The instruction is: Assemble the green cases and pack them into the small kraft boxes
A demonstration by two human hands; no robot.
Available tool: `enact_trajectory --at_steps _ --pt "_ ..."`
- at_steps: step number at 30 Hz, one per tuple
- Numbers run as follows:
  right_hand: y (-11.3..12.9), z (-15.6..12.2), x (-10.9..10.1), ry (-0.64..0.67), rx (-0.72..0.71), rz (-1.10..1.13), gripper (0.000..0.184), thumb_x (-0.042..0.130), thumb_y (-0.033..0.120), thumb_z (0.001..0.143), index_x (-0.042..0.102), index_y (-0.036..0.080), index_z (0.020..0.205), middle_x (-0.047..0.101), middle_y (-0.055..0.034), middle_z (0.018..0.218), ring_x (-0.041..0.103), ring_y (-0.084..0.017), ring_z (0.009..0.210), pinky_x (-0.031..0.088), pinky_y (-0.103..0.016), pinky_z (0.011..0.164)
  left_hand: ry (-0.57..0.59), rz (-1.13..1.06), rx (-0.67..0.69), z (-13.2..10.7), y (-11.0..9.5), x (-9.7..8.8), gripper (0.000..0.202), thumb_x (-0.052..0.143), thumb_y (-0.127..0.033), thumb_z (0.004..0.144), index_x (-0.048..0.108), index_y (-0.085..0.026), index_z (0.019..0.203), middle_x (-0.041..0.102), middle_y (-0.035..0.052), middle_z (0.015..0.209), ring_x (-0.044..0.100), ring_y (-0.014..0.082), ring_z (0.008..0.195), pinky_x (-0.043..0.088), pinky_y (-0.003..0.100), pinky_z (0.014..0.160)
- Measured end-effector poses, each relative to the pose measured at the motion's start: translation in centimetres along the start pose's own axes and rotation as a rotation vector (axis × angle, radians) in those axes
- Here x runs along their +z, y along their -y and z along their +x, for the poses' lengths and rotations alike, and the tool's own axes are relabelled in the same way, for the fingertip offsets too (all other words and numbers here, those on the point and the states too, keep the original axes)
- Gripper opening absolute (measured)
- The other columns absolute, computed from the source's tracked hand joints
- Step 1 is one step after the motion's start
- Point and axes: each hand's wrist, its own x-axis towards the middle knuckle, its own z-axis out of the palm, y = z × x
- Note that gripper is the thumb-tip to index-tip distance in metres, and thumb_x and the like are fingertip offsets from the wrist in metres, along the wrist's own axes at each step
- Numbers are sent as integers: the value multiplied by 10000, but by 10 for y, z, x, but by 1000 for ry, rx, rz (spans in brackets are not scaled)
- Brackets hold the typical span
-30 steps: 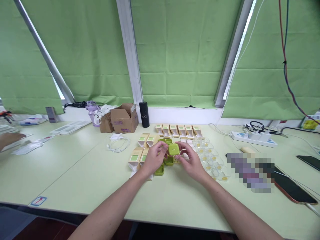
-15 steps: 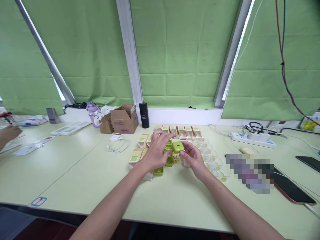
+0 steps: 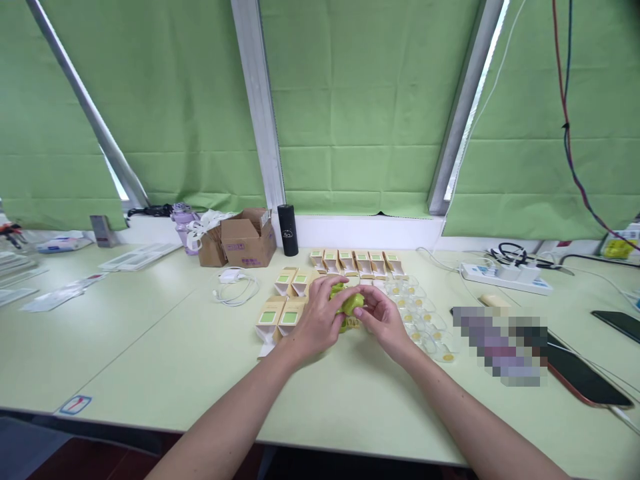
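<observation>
two hands meet over the middle of the pale green table, both closed round one small green case. the left hand curls over it from the near left side, fingers bent across the top and thumb tucked in, so most of the case is covered. the right hand pinches the case's right end between thumb and fingertips, its other fingers loosely folded. the case sits just above the tabletop, held between the two palms; whether its lid is open or shut cannot be told. a bit more green plastic shows right beneath the hands, mostly hidden.

just left of the left hand lie a few small cartons with green labels. beyond both hands a row of the same cartons stands in a line. just right of the right hand sits a cluster of clear little trays with yellow dots. farther out past the left hand are a coiled white cable, a brown cardboard box and a black tumbler. well off to the right of the right hand lie a white power strip and a dark phone.
</observation>
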Motion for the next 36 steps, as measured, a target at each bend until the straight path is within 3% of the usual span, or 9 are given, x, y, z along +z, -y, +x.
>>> enact_trajectory --at_steps 6,13,17,22,26,30,36 --pt "4 0 -5 -46 -111 -278 365 739 453 954 660 272 1261 754 -81 1185 721 -248 1035 574 -395 878 -37 -25 -14 -2 1 4 582 553 21 893 588 -276 1392 576 117 1350 509 314 1298 484 535 1103" --pt "8 4 -21 -178 -298 -865 87 628 240 974 715 235 977 772 -53 937 671 -252 907 484 -373 783 -114 -161 -208 1 3 2 462 644 -34 856 591 -262 1254 623 87 1278 547 308 1267 478 530 1110" --pt "9 1 -22 -40 -387 -1221 187 626 62 875 716 219 828 743 -58 824 597 -264 899 421 -378 781 -191 -343 -394 3 4 3 439 730 -117 849 598 -269 1239 640 72 1286 590 285 1233 495 475 1075" --pt "13 -6 -9 121 -303 -1466 216 655 46 866 751 224 790 727 -73 814 559 -279 961 361 -391 806 -251 -657 -524 7 10 10 483 758 -192 849 581 -254 1294 657 88 1308 646 250 1187 527 412 1026" --pt "14 -8 -2 211 -260 -1568 180 675 94 886 775 222 807 736 -97 878 544 -290 980 357 -415 853 -277 -861 -573 9 13 11 522 845 -245 789 584 -236 1241 686 91 1261 663 248 1188 535 387 1019" --pt "11 -9 1 253 -231 -1614 113 703 149 874 790 209 835 736 -128 926 541 -314 1007 359 -439 884 -254 -1056 -649 9 10 10 619 922 -298 741 553 -241 1234 725 87 1231 716 225 1058 566 363 946" --pt "6 -11 5 271 -208 -1655 94 711 148 825 785 187 868 722 -156 967 540 -335 1034 351 -451 901 -217 -1121 -684 8 6 10 661 978 -294 684 551 -236 1186 758 90 1210 732 213 986 568 340 883"
